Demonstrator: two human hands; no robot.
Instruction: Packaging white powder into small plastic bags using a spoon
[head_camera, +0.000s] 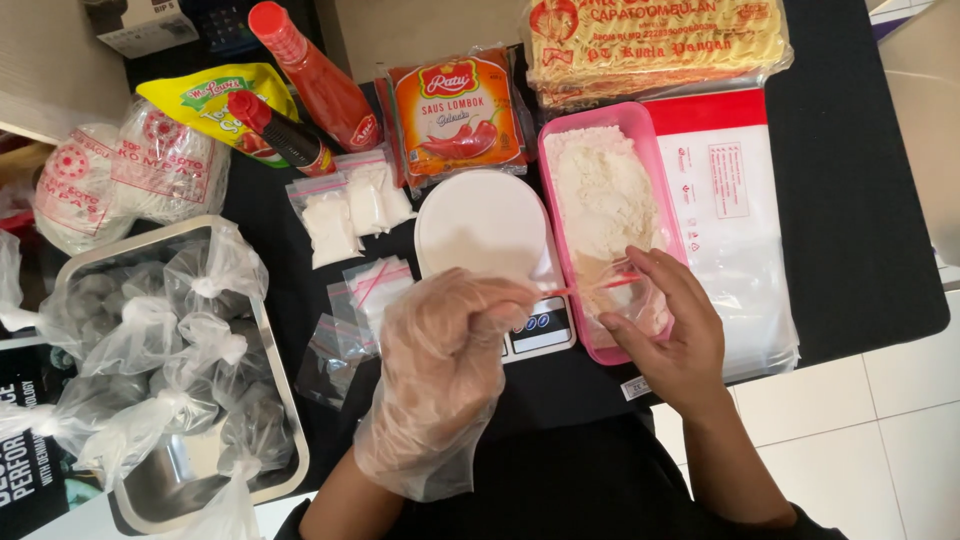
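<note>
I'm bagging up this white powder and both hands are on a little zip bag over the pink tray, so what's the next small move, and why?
Probably press the red zip strip closed. The gloved left hand and bare right hand hold the small clear bag by its mouth above the pink tray, and powder appears to be inside. Filled bags already lie beside the white scale.

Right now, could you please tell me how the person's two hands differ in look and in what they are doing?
The left hand wears a loose clear plastic glove; the right hand is bare. The left hand pinches one end of the small bag's red strip beside the scale; the right hand holds the small clear bag over the pink tray of white powder. Both work on that one bag.
</note>
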